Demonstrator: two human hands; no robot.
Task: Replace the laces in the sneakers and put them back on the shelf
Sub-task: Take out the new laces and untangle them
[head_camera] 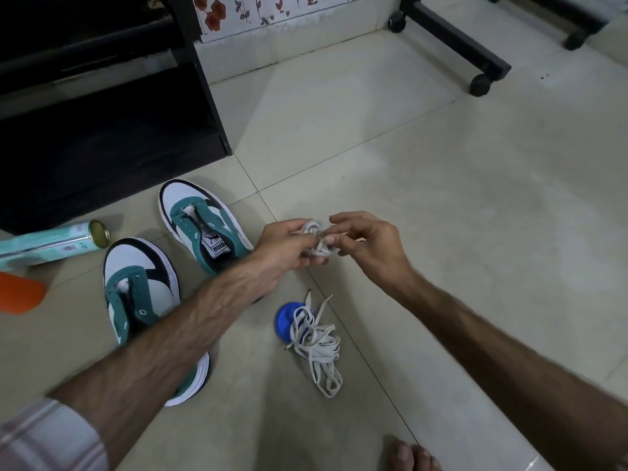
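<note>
- Two hands meet above the pale tiled floor (441,198), both clamped on one small coiled bundle of white shoelace (317,241) held between them.
- Left hand (289,249): fingers curled under and around the bundle, thumb on top.
- Right hand (370,246): thumb and forefinger pinch the bundle's right side; the other fingers are loosely bent.
- Loose tangle of flat white shoelaces (321,348): lies on the floor just below the hands, its upper end draped over a round blue plastic lid (284,321).
- Far green, white and black sneaker (200,222): stands unlaced on the floor left of the hands, toe pointing away, heel hidden behind the left wrist.
- Near sneaker of the same colours (139,290): stands beside the first, closer to the viewer, eyelets empty, crossed by the left forearm.
- Black wooden shelf unit (112,130): stands at upper left, just beyond the sneakers' toes.
- Pale teal spray can with a gold top (57,243) lies on its side left of the sneakers; an orange rounded object (20,294) shows at the left edge.
- Black wheeled furniture base (455,39) stands at upper right; bare toes (407,453) show at the bottom edge.
</note>
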